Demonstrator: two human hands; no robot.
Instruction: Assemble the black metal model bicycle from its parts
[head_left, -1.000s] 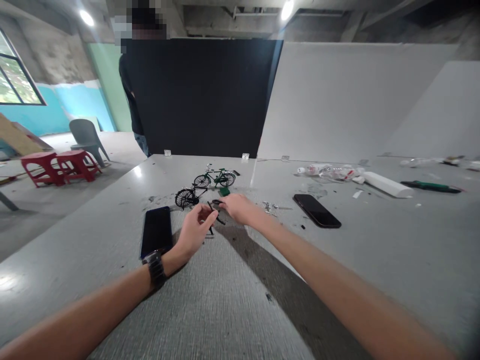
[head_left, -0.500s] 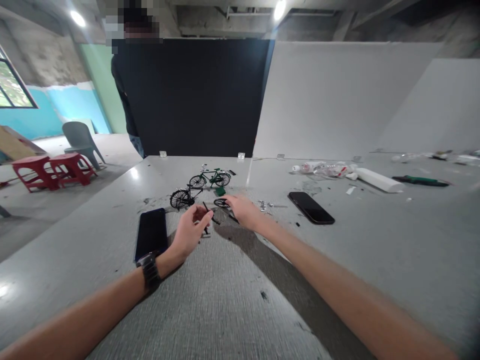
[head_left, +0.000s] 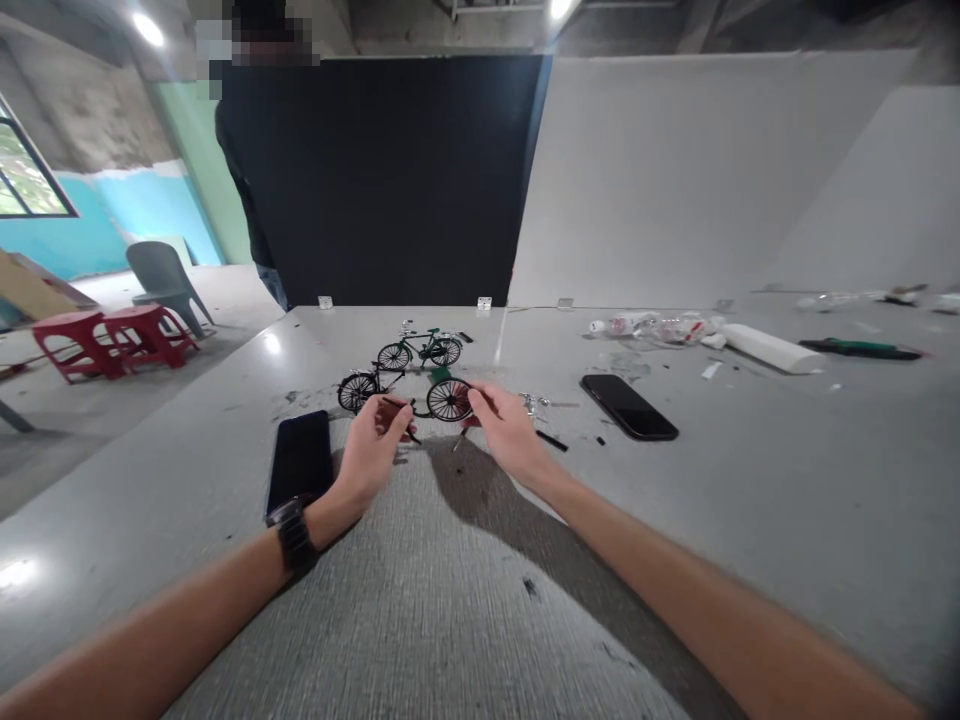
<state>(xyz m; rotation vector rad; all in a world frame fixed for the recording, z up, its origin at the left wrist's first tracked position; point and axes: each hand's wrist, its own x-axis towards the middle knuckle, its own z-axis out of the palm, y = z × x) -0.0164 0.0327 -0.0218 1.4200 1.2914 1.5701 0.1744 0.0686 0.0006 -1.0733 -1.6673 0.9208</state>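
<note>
In my right hand a small black spoked wheel stands upright, pinched by its right rim. My left hand is closed on a thin black bicycle part; its exact kind is hard to make out. The wheel's left edge is close to that part, and whether they touch I cannot tell. Just behind my left hand stands a partly built black toy bicycle, with one wheel showing. Farther back is a green toy bicycle with both wheels on. A green piece lies partly hidden behind the wheel.
One phone lies beside my left wrist, another phone to the right. Near my right hand are small silver parts and a black strip. Clear plastic wrapping, a white tube and a green-black tool lie far right.
My right hand has picked the wheel up off the table and turned it upright, bringing it beside the part in my left hand. The black strip now shows to the right of my right hand.
</note>
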